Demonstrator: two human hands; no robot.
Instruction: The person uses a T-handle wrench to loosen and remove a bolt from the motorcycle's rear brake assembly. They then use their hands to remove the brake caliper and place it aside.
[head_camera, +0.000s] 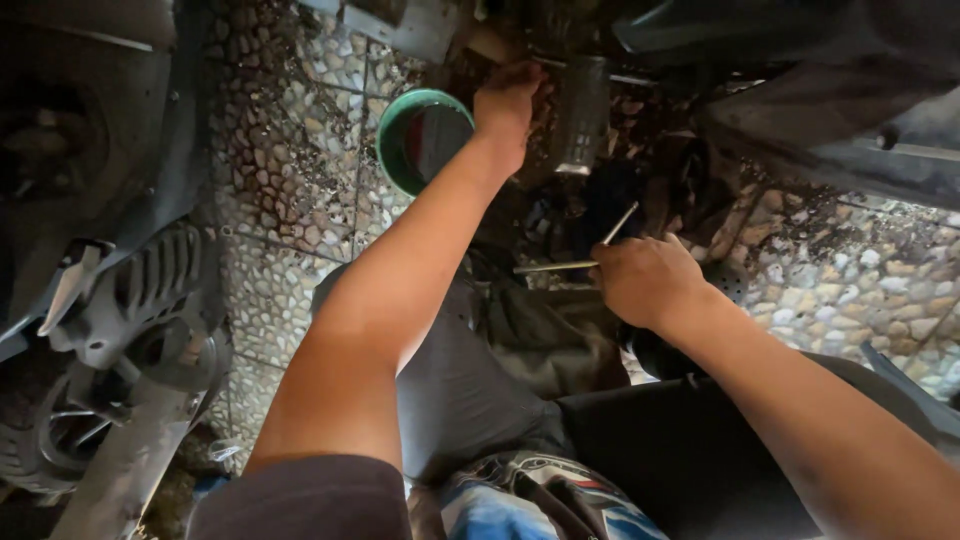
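Note:
My left hand (506, 103) reaches far forward and is closed around a dark part beside a grey ribbed metal block (580, 115); what it grips is hidden in shadow. My right hand (648, 279) is nearer to me and holds thin metal rods (575, 258), one lying level to the left, one slanting up to the right. Dark greasy machine parts (620, 190) lie between the two hands. My knees in grey cloth (470, 390) fill the lower middle.
A green round basin (392, 130) stands on the pebble-tiled floor (290, 170) just left of my left forearm. A motorbike's engine casing and wheel (130, 320) crowd the left edge. Dark bodywork (830, 100) overhangs the upper right.

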